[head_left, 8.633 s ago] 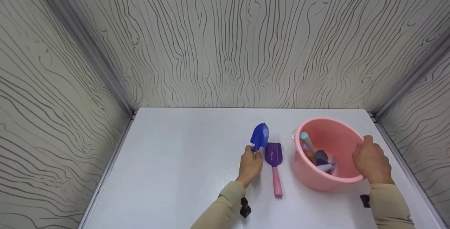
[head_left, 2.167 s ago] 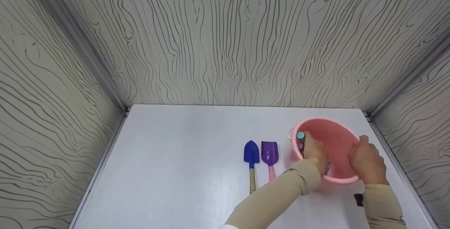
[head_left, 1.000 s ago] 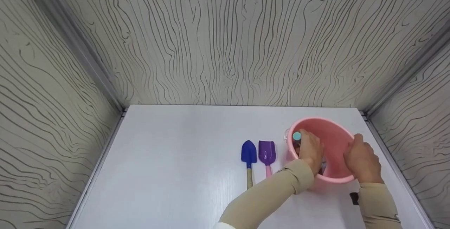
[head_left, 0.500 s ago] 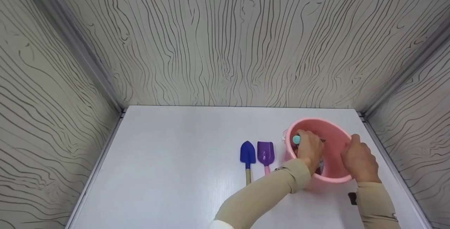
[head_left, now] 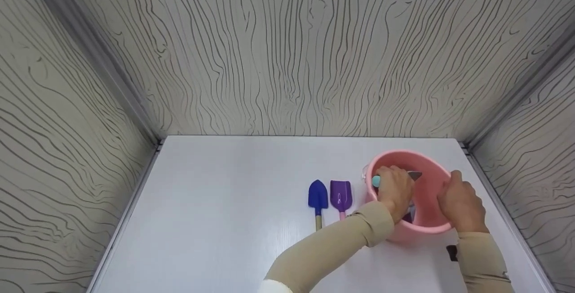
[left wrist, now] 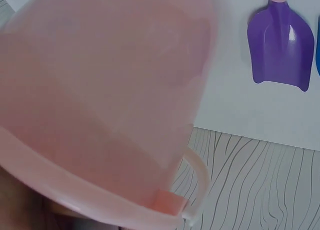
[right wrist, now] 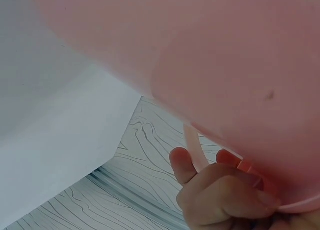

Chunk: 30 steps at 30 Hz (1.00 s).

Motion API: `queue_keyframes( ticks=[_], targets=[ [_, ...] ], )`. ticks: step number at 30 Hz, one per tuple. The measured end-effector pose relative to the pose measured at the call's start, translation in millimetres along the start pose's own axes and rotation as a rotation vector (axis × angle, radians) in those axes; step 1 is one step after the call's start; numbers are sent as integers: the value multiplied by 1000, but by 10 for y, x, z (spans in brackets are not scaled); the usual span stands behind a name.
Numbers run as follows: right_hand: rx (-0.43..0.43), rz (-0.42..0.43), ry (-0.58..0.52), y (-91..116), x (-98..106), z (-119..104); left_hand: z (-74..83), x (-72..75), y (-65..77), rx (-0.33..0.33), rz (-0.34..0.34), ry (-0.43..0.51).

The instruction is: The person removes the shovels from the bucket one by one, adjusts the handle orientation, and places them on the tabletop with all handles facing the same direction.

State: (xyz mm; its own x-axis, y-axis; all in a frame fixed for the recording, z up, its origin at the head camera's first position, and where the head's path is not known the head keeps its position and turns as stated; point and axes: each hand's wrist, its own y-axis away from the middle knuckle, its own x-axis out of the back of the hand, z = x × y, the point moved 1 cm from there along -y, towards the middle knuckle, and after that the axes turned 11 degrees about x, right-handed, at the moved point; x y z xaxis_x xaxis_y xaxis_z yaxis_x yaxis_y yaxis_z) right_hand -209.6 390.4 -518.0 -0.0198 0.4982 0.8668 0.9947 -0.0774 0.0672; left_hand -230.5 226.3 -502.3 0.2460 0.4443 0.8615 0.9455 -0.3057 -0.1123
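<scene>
My left hand [head_left: 396,192] is inside a pink bucket [head_left: 429,203], fingers curled round a teal-handled tool [head_left: 376,181]. Its grey pointed blade [head_left: 415,175] sticks out on the far side of the fist. My right hand [head_left: 462,203] grips the bucket's right rim and holds it tilted; in the right wrist view, those fingers [right wrist: 220,195] curl at the rim near the white bail handle [right wrist: 195,147]. Other tools lie in the bucket, mostly hidden by the left hand. In the left wrist view, the bucket wall [left wrist: 110,79] hides that hand's grip.
Left of the bucket, a blue toy trowel [head_left: 318,194] and a purple toy shovel [head_left: 341,195] lie side by side on the white table [head_left: 215,203]. Wood-patterned panels [head_left: 287,59] enclose its back and sides. The left sleeve [head_left: 332,250] covers the lower handles.
The blue trowel, earlier in my left hand, now lies beside the purple shovel. That hand went into the bucket and took the teal-handled tool, which has turned until its blade shows.
</scene>
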Motion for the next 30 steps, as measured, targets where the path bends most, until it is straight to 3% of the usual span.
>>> queue_keyframes(
  ticks=[10, 15, 22, 30],
  targets=[
    [-3, 2, -1, 17, 8, 15, -98, 41, 44, -65, -36, 7],
    [3, -1, 3, -3, 6, 4, -157, 35, 37, -41, -35, 57],
    [40, 31, 38, 4, -4, 15, -252, 4, 76, 24, 19, 160],
    [19, 30, 4, 9, -27, -2, -448, 14, 132, 39, -17, 268]
  ],
)
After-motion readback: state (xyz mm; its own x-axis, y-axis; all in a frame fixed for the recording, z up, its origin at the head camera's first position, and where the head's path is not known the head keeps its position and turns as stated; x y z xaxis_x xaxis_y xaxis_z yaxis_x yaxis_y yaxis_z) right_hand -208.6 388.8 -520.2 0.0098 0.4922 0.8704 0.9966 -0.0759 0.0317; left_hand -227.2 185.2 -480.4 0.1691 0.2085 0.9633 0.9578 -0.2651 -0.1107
